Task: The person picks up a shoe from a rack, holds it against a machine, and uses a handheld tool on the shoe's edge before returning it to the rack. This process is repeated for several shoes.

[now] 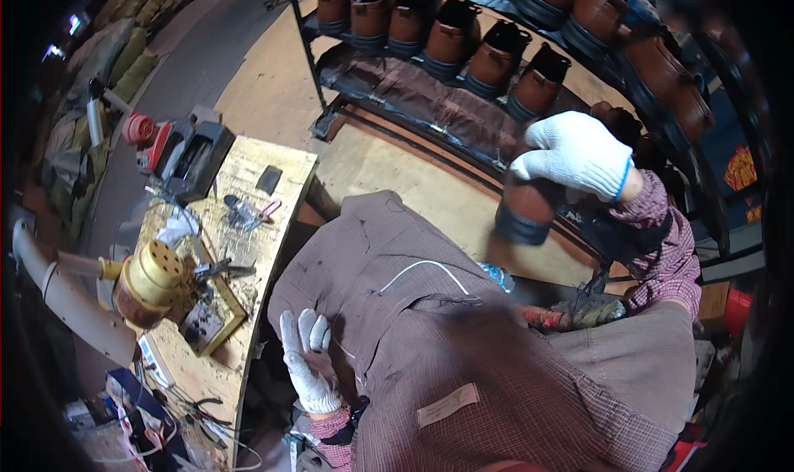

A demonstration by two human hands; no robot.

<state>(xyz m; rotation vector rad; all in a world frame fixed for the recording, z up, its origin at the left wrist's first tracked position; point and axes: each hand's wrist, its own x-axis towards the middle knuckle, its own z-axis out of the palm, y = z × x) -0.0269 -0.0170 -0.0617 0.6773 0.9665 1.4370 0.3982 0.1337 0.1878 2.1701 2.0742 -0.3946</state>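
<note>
My right hand (579,154), in a white knit glove with a blue cuff edge, reaches out to the right, beside a shoe rack. Its fingers are closed on a brown boot with a dark sole (526,212), which hangs just below the glove and is slightly blurred. The glove hides the boot's upper part. My left hand (311,360), also gloved in white, rests low over my lap beside the workbench. Its fingers are spread and nothing is in them. A brown checked apron (364,257) covers my legs.
Several brown boots (447,38) stand in rows on the black metal rack (389,129) ahead and right. On the left, a wooden workbench (277,170) carries a yellow perforated tool head (153,278), a dark tray (203,162), pliers and loose scraps. Stuffed sacks (124,67) lie beyond.
</note>
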